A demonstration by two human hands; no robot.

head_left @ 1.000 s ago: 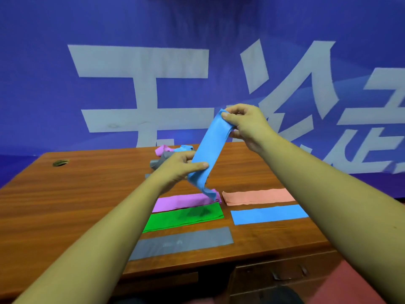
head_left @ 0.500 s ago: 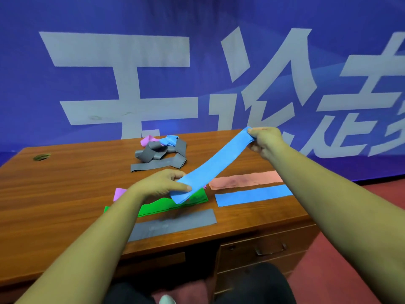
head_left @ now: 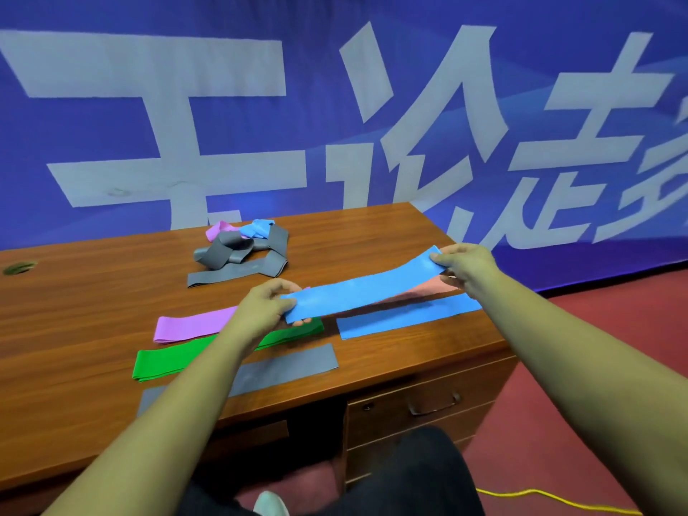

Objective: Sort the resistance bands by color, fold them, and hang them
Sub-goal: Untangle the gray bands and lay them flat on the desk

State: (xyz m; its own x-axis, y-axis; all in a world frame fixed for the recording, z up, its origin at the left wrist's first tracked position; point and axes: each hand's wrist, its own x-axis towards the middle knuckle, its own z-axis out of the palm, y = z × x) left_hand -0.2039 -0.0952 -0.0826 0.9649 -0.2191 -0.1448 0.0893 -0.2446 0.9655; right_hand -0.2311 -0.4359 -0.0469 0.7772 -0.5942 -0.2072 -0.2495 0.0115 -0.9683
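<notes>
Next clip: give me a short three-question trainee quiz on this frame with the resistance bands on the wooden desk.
1. True or false: the left hand and right hand each pinch one end of the stretched light-blue rubber band.
2. Which flat band lies nearest the front edge of the wooden desk? A purple, B green, C grey strip.
3. Fill in: the tangled heap of bands at the back shows grey, purple and ___.
Key: 1 true; 2 C; 3 blue.
</notes>
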